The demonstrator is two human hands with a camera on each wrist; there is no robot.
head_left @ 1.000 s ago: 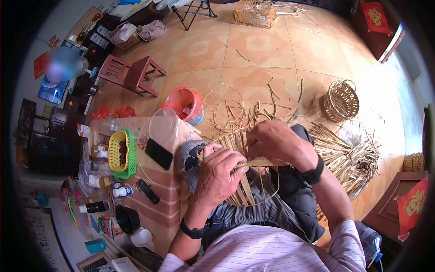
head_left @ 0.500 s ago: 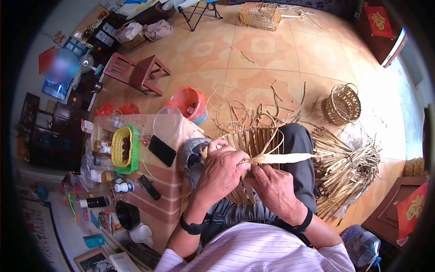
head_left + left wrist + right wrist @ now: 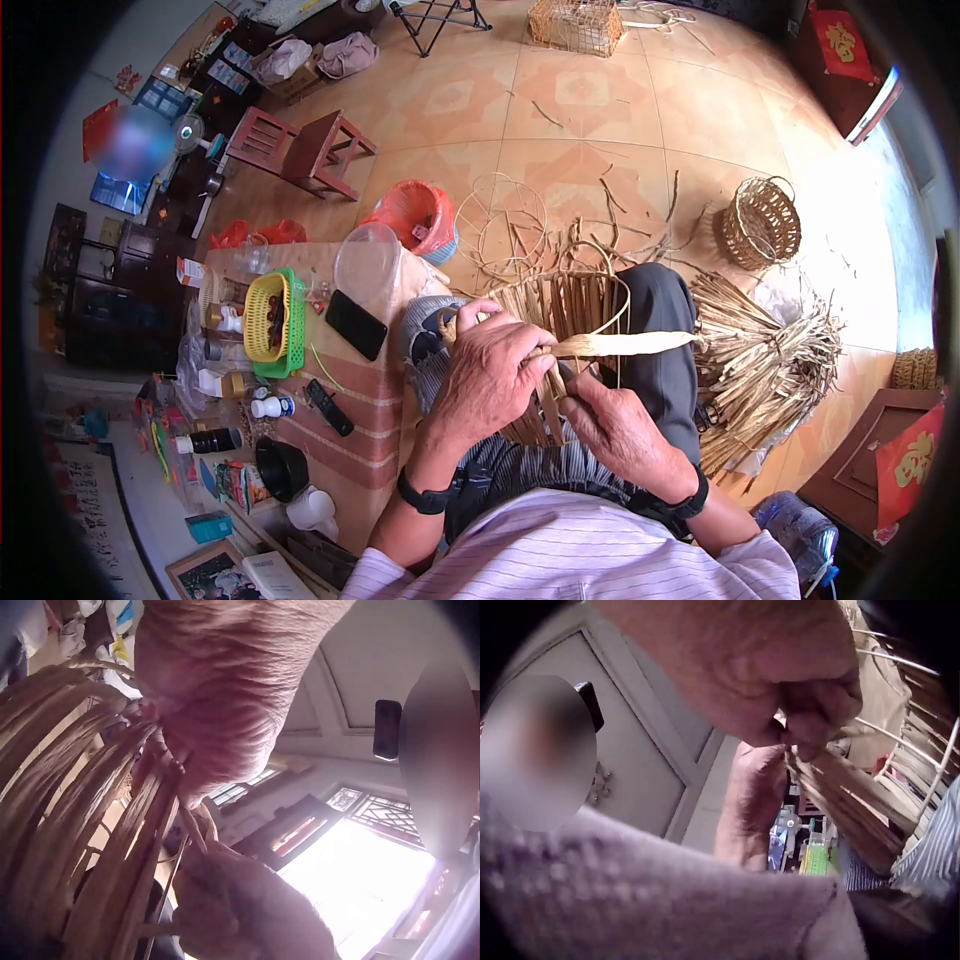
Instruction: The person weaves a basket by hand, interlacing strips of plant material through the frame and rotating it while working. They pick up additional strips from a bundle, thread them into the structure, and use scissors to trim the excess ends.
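A partly woven basket [image 3: 585, 301] of flat brown strips rests on the lap, its upright strips [image 3: 67, 772] filling the left side of the left wrist view. My left hand [image 3: 488, 372] grips its rim, fingers curled over the edge. From that grip a pale, flat strip [image 3: 640, 344] sticks out to the right. Just below the pale strip, my right hand [image 3: 625, 432] pinches something at the rim between thumb and forefinger; the piece itself is mostly hidden. In the right wrist view the fingers of my right hand [image 3: 780, 682] are curled close beside my left hand [image 3: 748, 795].
A bundle of dry strips [image 3: 765, 350] lies at the right, with a finished basket [image 3: 760, 225] behind it. The cloth-covered table [image 3: 370, 440] at the left holds a phone [image 3: 356, 325], a green and yellow basket [image 3: 270, 320] and bottles. Loose twigs lie on the floor ahead.
My right hand came down from above the rim to below the pale strip, which now points right. Since then it has shifted slightly right and down. My left hand keeps its grip on the rim.
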